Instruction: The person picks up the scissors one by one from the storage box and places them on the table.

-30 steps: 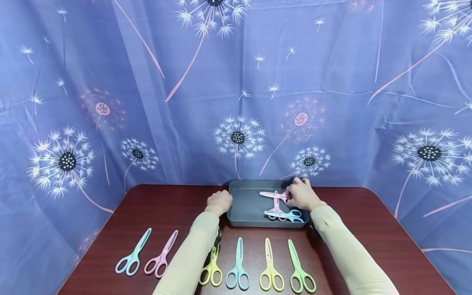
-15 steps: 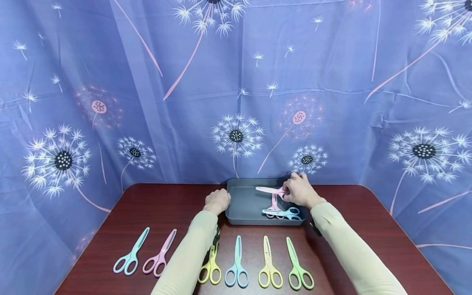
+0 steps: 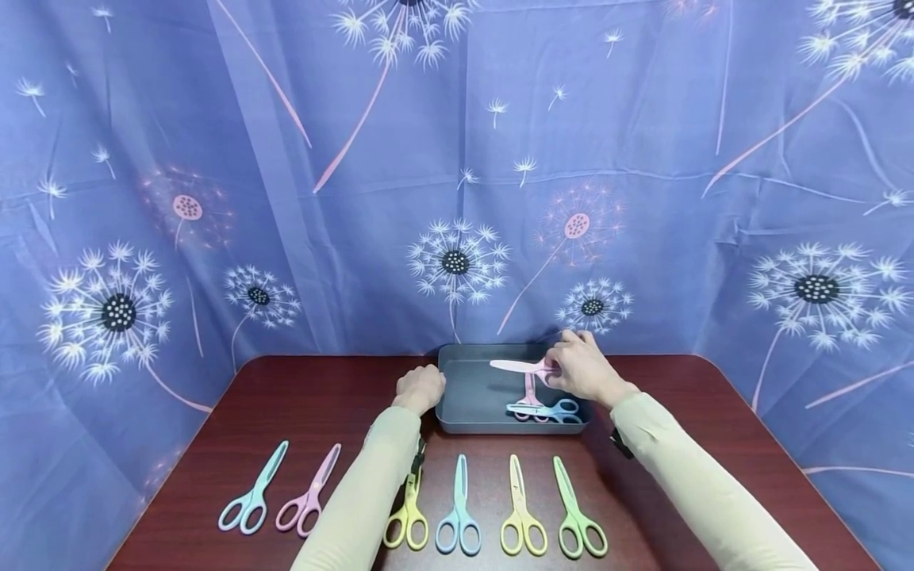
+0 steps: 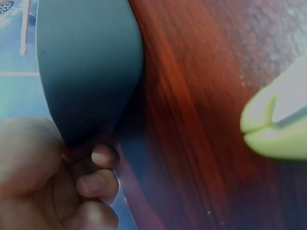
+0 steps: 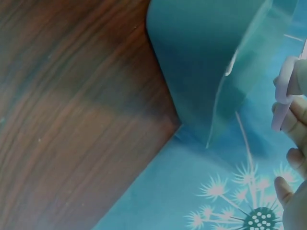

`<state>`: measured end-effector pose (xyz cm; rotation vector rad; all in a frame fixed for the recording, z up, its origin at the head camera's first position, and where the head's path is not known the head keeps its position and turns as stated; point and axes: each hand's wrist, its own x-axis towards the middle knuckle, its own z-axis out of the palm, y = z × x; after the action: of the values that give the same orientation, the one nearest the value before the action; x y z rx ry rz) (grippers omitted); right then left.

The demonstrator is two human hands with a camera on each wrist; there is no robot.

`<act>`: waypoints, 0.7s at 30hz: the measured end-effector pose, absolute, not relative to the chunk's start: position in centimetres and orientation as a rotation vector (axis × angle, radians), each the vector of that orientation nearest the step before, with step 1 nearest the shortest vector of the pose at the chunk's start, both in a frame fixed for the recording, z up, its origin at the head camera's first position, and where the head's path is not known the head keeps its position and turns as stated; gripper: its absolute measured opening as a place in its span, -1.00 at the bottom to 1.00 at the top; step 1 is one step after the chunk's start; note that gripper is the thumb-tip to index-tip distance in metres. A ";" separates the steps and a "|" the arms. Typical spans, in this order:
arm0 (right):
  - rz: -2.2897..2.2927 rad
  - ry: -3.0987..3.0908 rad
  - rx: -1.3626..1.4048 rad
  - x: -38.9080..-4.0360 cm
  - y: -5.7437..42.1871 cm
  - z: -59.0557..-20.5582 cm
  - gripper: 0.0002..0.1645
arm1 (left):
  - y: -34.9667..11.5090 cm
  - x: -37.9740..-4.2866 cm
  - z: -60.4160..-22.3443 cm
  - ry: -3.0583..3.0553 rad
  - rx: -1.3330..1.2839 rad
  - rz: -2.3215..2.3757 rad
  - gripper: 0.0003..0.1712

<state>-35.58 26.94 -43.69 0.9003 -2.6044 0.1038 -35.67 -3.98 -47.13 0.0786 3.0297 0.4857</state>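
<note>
My right hand (image 3: 581, 369) pinches pink scissors (image 3: 516, 366) by the handle loops over the right half of a dark grey tray (image 3: 471, 429). Their blades point left. In the right wrist view a pink handle loop (image 5: 284, 84) shows between the fingers. Beneath lie another pair of pink scissors (image 3: 529, 390) and, across their handles, light blue scissors (image 3: 544, 411), both inside the tray. At the tray's left end, my left hand (image 3: 420, 389) grips the side wall; the left wrist view shows curled fingers (image 4: 100, 184) at the tray's end.
Along the near side of the table lie teal scissors (image 3: 255, 498), mauve scissors (image 3: 309, 501), yellow scissors (image 3: 408, 519), blue scissors (image 3: 459, 515), pale yellow scissors (image 3: 522, 519) and green scissors (image 3: 580, 519). My left sleeve (image 3: 364, 492) passes over this row. A patterned blue cloth (image 3: 357, 262) hangs behind the tray.
The right hand has lifted the pink scissors slightly and shifted them a little left over the tray. The left hand stays at the tray's left end.
</note>
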 end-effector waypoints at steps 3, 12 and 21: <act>0.093 -2.602 0.895 -35.0 27.0 -43.3 -0.83 | -3.9 -35.6 -47.1 3.025 0.074 0.484 -0.60; 0.091 -2.562 0.918 -33.1 27.4 -42.5 -0.81 | -3.8 -35.7 -46.9 3.014 0.078 0.468 -0.58; 0.126 -2.525 0.911 -30.7 27.0 -41.9 -0.82 | -3.8 -35.4 -46.9 3.011 0.074 0.492 -0.60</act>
<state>-30.71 26.97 -41.89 0.9106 -2.5248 0.1260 -35.44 -3.80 -46.91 0.0737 3.0110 0.4918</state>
